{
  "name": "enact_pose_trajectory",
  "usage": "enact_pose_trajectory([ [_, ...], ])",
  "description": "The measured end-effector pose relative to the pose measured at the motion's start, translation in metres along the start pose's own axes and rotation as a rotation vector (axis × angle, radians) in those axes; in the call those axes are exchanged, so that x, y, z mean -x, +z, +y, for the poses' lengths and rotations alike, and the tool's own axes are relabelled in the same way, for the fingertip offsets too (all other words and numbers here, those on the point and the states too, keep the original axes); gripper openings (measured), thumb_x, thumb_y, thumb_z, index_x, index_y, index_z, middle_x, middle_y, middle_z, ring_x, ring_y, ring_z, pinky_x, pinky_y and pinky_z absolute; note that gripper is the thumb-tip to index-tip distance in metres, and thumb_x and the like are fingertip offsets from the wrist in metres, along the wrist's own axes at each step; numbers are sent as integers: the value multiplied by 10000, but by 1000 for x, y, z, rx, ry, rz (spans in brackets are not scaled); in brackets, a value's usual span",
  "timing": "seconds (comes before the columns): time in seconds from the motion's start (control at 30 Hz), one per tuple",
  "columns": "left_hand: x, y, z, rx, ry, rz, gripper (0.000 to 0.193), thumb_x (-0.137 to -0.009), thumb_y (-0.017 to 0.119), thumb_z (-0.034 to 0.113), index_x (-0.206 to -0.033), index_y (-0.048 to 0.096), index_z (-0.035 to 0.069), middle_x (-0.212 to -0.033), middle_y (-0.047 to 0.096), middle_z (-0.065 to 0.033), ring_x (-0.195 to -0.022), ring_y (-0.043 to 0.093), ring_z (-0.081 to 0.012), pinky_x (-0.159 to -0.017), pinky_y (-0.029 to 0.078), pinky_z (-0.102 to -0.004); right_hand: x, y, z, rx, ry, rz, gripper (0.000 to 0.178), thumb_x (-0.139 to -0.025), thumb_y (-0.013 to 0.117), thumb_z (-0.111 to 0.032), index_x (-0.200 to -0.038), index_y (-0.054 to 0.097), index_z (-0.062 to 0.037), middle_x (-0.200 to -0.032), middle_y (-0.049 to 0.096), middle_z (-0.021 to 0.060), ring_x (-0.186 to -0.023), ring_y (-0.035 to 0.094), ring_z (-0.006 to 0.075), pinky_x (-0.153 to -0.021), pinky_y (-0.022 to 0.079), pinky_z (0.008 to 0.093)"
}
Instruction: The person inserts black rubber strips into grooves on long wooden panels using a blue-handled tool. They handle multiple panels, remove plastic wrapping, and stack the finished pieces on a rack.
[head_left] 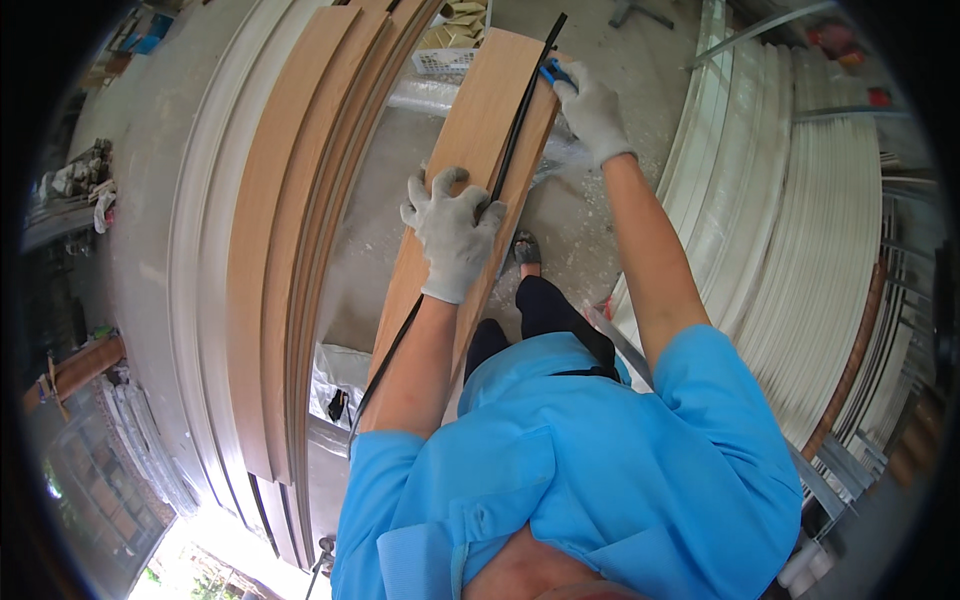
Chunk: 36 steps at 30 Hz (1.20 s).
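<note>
A long wood-grain board (490, 95) stretches away in front of me, with a thin black strip (518, 130) running along it past its far end. My left hand (450, 232), in a grey glove, presses on the board over the strip. Its fingers are partly bent and spread, and the thumb rests against the strip. The strip comes out again below the wrist and trails toward me. At the board's far right corner my right hand (593, 112), also gloved, is closed round a small blue-handled tool (553, 72). That tool touches or nearly touches the strip; its working end is hard to make out.
Long wood-grain boards (270, 240) lie stacked to the left, beside pale long profiles (190, 250). Stacks of white strips (800, 240) fill the right side. A white basket (445, 62) of small wooden pieces stands beyond the board. Plastic wrapping (340, 370) lies below it.
</note>
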<state>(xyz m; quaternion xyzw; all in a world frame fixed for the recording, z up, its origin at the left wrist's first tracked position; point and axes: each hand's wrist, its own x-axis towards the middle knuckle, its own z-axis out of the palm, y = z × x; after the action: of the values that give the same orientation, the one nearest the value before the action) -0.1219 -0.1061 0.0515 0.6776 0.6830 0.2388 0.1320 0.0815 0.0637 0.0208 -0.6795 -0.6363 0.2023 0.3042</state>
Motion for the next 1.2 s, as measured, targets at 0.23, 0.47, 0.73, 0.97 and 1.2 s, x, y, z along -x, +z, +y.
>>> enact_pose_trajectory([
  [0.23, 0, 0, 1, -4, 19, 32, 180, -763, 820, 330, -804, 774, 161, -1208, 626, -51, -1241, 429, -370, -1016, 312, -556, -39, 0, 7, 29, 59, 6, 415, -926, 609, -319, -1308, 638, -161, -1232, 685, 174, -1160, 640, 367, -1007, 491, 438],
  [0.47, 1, 1, -1, 13, 17, 46, 170, -732, 829, 308, -786, 777, 155, -1183, 640, -38, -1214, 441, -349, -1001, 322, -539, -14, 0, 1, 83, -42, -10, 384, -948, 595, -297, -1295, 640, -136, -1195, 697, 178, -1107, 662, 364, -960, 514, 447],
  [0.73, -1, 5, 0, 39, 25, 52, 161, -707, 814, 284, -726, 763, 132, -1171, 638, -41, -1241, 419, -412, -1089, 252, -610, 89, -7, -23, 87, -202, -128, 346, -955, 611, -230, -1275, 622, -100, -1091, 708, 208, -1024, 674, 402, -887, 529, 486],
  [0.97, 8, -3, 3, -80, 92, 19, 185, -760, 781, 312, -828, 778, 141, -1261, 608, -60, -1278, 407, -388, -1036, 289, -601, 144, -18, -46, 38, -132, -304, 341, -964, 609, -195, -1286, 609, -83, -1207, 666, 203, -1121, 629, 397, -943, 506, 459],
  [1.2, 122, -32, 0, -142, 36, -272, 204, -866, 679, 242, -989, 679, 79, -1146, 649, -131, -1054, 621, -357, -833, 497, -473, 135, -13, -42, 89, -135, -292, 366, -955, 628, -231, -1292, 624, -89, -1253, 667, 179, -1156, 637, 349, -989, 494, 421],
])
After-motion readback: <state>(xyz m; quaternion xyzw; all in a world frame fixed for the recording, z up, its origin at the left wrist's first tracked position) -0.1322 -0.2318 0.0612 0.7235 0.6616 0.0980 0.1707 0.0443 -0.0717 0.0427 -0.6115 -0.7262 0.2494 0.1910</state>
